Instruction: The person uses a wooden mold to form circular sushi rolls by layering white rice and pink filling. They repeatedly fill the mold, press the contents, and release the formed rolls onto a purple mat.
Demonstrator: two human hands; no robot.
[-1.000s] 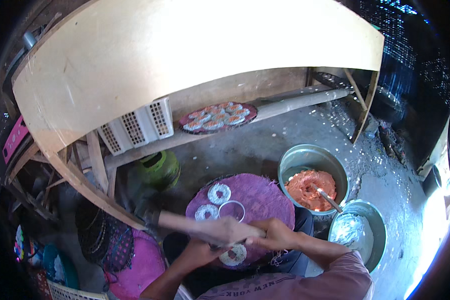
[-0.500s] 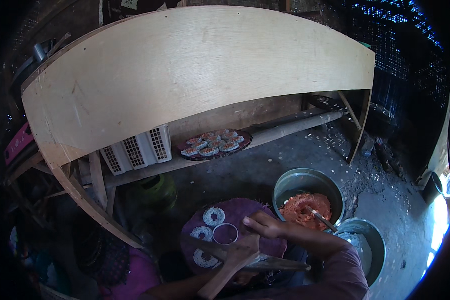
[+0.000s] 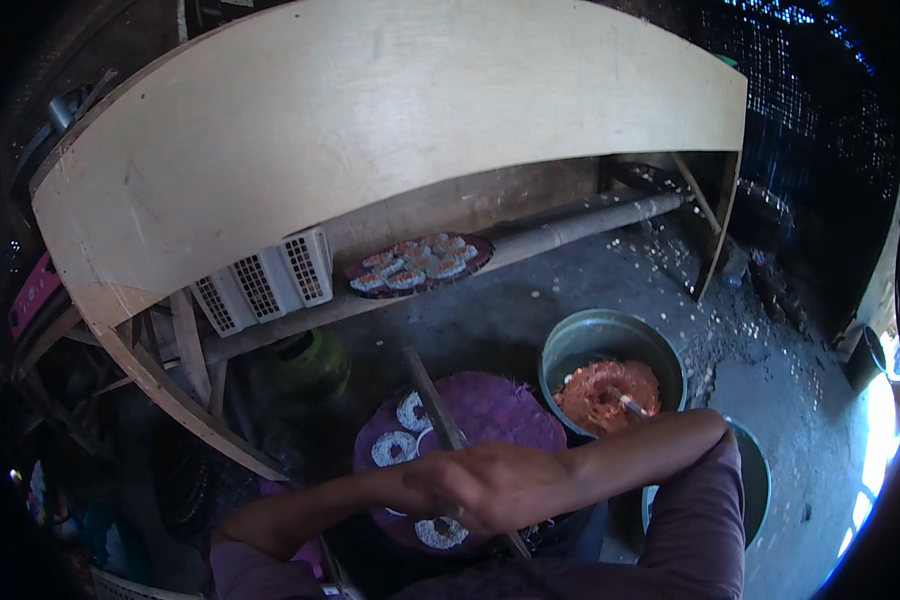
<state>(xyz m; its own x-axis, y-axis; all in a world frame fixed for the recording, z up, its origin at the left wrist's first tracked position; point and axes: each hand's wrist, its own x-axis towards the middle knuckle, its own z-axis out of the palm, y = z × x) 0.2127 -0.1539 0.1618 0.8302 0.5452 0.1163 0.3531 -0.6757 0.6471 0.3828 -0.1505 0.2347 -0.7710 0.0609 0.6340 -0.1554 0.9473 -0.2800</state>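
Well, the wooden bar [image 3: 433, 397], slanting over the purple round mat [image 3: 515, 420], could smear the white rings [image 3: 440, 543] if it dips. The left hand [image 3: 432, 482] and right hand [image 3: 510, 487] overlap along it (blurred, so I cannot tell whether either grip is clamped). Just beyond, a grey-green bucket [image 3: 595, 338] holds orange paste [image 3: 608, 390] and a stick [image 3: 632, 406]; the right sleeve [image 3: 705, 520] mostly hides a second bucket's [image 3: 756, 475] contents.

The broad, pale tabletop [image 3: 390, 110] is smooth plywood with a soft sheen; the white slatted crate [image 3: 262, 283] is plastic. The round purple mat [image 3: 505, 412] looks matt, its edge frayed. White rings [image 3: 394, 448] are rough and grainy. The long, narrow, dark stick [image 3: 432, 395] looks dull. The grey floor [image 3: 515, 310] is rough concrete.
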